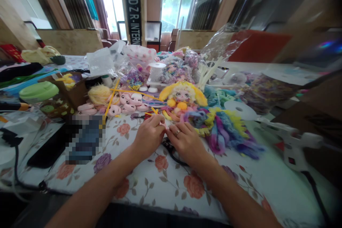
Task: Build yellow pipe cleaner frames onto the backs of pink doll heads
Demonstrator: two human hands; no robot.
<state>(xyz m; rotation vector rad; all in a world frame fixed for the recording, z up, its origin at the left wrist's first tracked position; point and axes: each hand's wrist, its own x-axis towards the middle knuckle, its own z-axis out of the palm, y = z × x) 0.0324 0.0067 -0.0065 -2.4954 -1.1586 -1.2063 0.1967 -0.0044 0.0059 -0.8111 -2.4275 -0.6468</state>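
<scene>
My left hand (148, 136) and my right hand (187, 142) meet over the flowered tablecloth (165, 181), fingers pinched together on a small pink piece (162, 124) between them. A ring shows on my right hand. Black scissors (171, 151) lie on the cloth under my right hand. Just beyond the hands lies a doll with yellow hair (183, 96) and a heap of rainbow yarn hair (224, 131).
Several bare pink doll heads (128, 105) and yellow-orange sticks (112, 99) lie left of the doll. A white glue gun (291, 142) rests at the right, a green lid (39, 91) and a black cable (16, 164) at the left. Plastic bags (221, 46) crowd the back.
</scene>
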